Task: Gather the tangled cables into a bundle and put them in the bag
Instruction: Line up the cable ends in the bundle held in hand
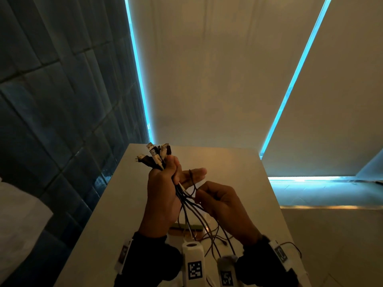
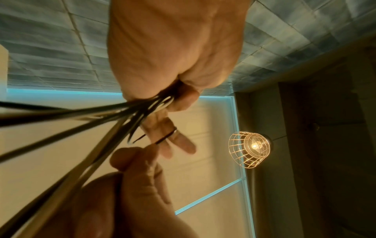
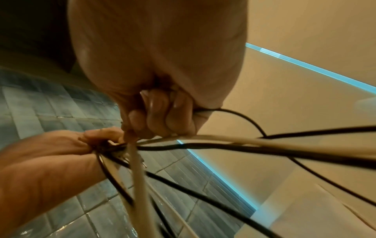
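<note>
Several black and white cables are gathered in my left hand, held above the white table. Their plugs stick up out of the fist, and two of its fingers point right. The loose ends hang down onto the table. My right hand pinches one thin black cable that loops over those straight fingers. The left wrist view shows my left hand around the cables. In the right wrist view my right hand is curled beside the strands. A flat clear bag with a green strip lies under the cables.
A dark tiled wall runs along the table's left side. Beige blinds with blue light strips stand behind the table. A caged lamp hangs overhead. A white cloth shape sits at the far left.
</note>
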A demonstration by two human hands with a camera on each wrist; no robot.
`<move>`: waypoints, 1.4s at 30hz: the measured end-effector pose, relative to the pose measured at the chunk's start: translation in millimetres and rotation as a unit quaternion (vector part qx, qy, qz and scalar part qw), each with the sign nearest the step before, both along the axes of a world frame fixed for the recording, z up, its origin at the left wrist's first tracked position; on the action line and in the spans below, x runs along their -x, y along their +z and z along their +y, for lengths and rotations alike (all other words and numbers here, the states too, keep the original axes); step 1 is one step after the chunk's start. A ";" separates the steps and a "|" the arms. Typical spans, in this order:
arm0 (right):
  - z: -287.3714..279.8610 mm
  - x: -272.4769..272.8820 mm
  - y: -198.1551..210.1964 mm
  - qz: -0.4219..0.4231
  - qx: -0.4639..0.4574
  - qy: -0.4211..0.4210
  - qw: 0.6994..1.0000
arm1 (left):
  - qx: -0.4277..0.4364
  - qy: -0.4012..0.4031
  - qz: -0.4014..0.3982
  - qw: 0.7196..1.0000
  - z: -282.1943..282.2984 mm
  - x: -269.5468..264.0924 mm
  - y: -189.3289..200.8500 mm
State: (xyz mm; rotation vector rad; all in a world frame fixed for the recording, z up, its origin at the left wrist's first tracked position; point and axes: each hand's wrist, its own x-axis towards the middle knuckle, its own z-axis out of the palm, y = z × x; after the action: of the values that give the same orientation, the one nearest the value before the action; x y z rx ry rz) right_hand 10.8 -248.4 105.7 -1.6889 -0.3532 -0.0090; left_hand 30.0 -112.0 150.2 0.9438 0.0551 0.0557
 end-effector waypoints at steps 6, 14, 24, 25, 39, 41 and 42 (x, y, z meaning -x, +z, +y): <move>-5.3 -1.1 -18.6 0.038 0.023 -0.026 0.999 | 0.003 -0.007 -0.015 1.000 1.2 -2.6 -4.1; -9.9 -10.1 -55.7 0.042 0.084 -0.063 0.994 | -0.022 -0.014 -0.004 1.000 6.1 -2.8 -10.1; -24.5 -21.2 -100.4 0.048 0.152 -0.089 0.983 | -0.045 -0.013 0.021 0.999 10.8 -1.5 -10.1; -27.0 -21.9 -106.7 0.051 0.163 -0.094 0.981 | -0.045 -0.012 0.022 0.999 11.6 -1.1 -9.1; -21.2 -25.2 -51.5 0.047 0.045 -0.217 0.974 | -0.057 -0.008 0.074 0.996 11.7 -5.4 -6.5; -11.0 -18.0 -12.3 -0.014 -0.025 -0.171 0.985 | -0.063 0.006 0.086 0.994 9.1 -3.8 -6.2; -6.7 -12.9 2.5 -0.040 -0.039 -0.148 0.987 | -0.069 0.009 0.089 0.994 7.5 -2.4 -5.6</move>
State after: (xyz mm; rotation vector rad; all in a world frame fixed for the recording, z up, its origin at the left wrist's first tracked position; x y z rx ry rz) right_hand 23.7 -255.2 108.2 -1.6533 -0.1582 -0.3071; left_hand 32.3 -104.4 144.6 1.0858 0.2277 -0.0086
